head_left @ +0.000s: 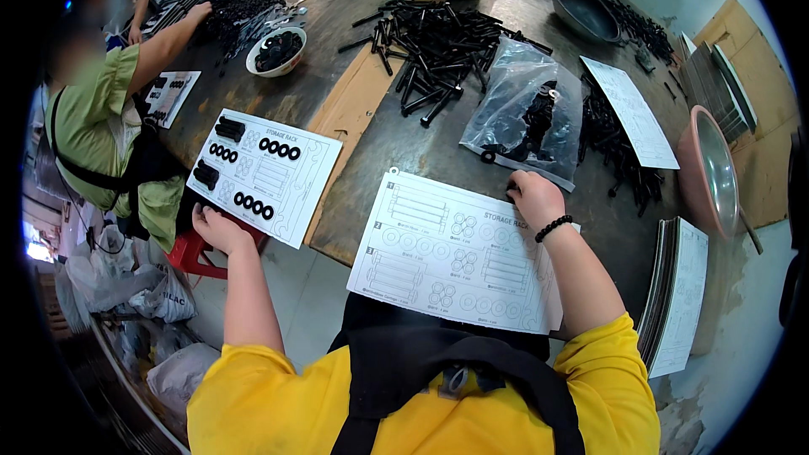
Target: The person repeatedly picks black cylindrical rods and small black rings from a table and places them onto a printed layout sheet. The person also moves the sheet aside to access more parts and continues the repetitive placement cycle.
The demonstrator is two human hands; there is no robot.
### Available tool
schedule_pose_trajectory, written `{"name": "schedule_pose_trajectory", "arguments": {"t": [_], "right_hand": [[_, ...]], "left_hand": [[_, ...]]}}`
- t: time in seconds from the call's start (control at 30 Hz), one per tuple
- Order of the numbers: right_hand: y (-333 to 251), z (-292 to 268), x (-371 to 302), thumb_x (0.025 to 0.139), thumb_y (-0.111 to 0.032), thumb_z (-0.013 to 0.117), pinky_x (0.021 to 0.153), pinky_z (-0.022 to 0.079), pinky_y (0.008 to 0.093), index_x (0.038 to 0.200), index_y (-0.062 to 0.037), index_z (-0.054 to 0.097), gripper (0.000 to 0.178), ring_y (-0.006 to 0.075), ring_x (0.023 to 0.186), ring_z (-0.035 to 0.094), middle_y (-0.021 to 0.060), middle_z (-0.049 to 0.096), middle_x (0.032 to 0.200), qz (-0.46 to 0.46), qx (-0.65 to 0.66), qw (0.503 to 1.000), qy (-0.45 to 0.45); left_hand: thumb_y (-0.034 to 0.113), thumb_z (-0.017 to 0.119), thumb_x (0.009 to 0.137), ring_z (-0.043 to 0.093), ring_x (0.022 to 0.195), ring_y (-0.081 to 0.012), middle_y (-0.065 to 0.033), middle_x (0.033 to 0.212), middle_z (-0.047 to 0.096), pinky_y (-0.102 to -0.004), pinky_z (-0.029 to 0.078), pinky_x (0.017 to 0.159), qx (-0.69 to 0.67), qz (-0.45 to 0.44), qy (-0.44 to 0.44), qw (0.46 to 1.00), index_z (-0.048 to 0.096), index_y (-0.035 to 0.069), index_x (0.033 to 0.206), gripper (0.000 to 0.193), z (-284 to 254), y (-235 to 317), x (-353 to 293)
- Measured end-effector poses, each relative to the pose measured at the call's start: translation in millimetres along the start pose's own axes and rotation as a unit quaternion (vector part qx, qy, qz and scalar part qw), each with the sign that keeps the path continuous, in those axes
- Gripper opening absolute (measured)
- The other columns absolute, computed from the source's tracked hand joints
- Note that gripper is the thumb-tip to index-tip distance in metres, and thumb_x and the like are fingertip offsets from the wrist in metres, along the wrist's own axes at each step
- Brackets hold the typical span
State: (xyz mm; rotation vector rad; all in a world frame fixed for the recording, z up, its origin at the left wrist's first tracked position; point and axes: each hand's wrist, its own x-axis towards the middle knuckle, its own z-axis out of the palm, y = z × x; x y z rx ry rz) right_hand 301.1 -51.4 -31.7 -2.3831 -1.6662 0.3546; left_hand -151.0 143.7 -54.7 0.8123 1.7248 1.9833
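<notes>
My left hand (221, 229) is at the near edge of a white printed card (312, 173), its fingers loosely bent and apart. Black rings and two bundles of dark bolts sit on that card. A second printed card (404, 248) with line drawings of bolts, nuts and rings lies in front of me, partly under my right forearm. My right hand (538, 198), a beaded bracelet at its wrist, is at this card's far edge. Its fingertips close on something dark, too small to name. Beyond them lies a clear plastic bag (506, 109) of black parts.
A heap of black bolts (438, 46) covers the table's middle; more lie under another card (628, 109). A stack of cards (678, 295) and a pink basin (708, 173) stand at right. A bowl of black rings (276, 52) is far left. A co-worker in green (93, 135) sits left.
</notes>
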Motion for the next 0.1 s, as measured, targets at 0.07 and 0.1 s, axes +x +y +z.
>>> {"name": "schedule_pose_trajectory", "arguments": {"t": [0.07, 0.1], "right_hand": [[-0.5, 1.3, 3.4, 0.078, -0.018, 0.061, 0.071, 0.046, 0.0388, 0.089, -0.009, 0.058, 0.014, 0.0299, 0.082, 0.057, 0.011, 0.059, 0.086, -0.002, -0.017, 1.0, -0.016], [0.6, 2.1, 5.4, 0.077, -0.019, 0.063, 0.071, 0.047, 0.0386, 0.089, -0.0073, 0.058, 0.018, 0.03, 0.083, 0.057, 0.0117, 0.059, 0.086, -0.018, -0.016, 1.0, -0.006]], "left_hand": [[0.007, 0.042, 0.087, 0.055, 0.095, -0.0181, -0.0109, 0.111, 0.05, -0.0284, 0.045, 0.083, -0.031, 0.069, -0.146, 0.986, 0.041, -0.003, 0.118, 0.032, 5.1, 3.4, -14.1], [0.008, 0.044, 0.089, 0.052, 0.102, -0.0175, -0.0108, 0.11, 0.052, -0.0288, 0.042, 0.089, 0.038, 0.064, -0.24, 0.968, 0.038, 0.002, 0.124, 0.036, 5.7, -1.3, -16.6]]}}
